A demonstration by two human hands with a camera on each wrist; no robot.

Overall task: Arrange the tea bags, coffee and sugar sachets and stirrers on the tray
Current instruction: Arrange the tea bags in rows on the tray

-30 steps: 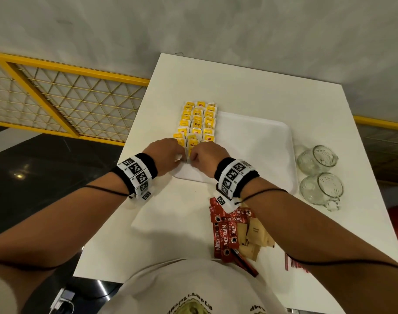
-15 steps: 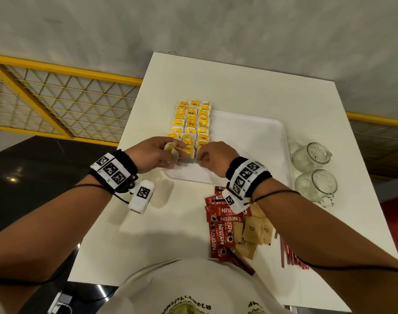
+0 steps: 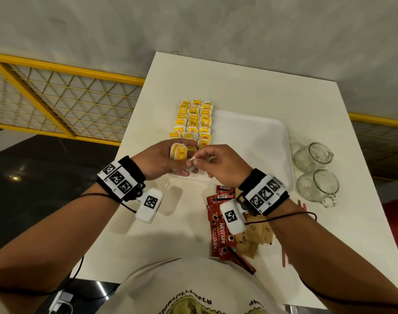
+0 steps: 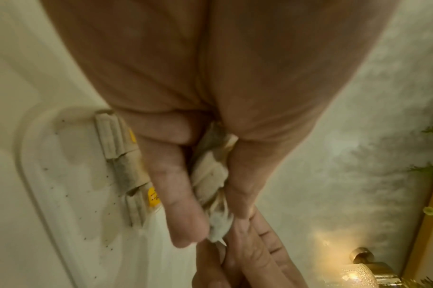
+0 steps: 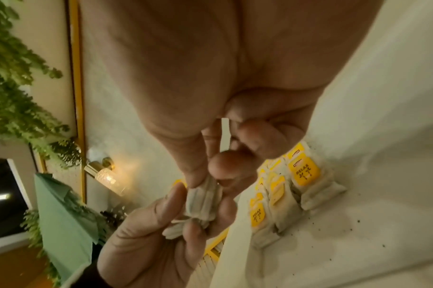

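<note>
Two hands meet above the near-left corner of a white rectangular plastic tray (image 3: 257,141) on a white desk (image 3: 238,87). The left hand (image 3: 161,162) grips a small bunch of white paper tea bags with yellow tags (image 3: 179,152) between thumb and fingers, while the right hand (image 3: 220,164) pinches one end of that same bunch, its thumb and fingertips closed on the paper. Beyond the hands, at 12 o'clock, three rows of yellow-tagged tea bags (image 3: 194,120) lie along the tray's left edge; the right wrist view shows dark specks scattered on the tray floor beside them. At about 5 o'clock from the hands, near the desk's front edge, lies a heap of red Nescafe coffee sachets (image 3: 219,234), touching a pile of brown paper sugar sachets (image 3: 259,234). Thin red-and-white stirrers (image 3: 284,257) lie just right of those, partly hidden by the right forearm. At 3 o'clock, off the tray's right edge, two clear glass mugs (image 3: 316,171) rest on their sides, one behind the other.
</note>
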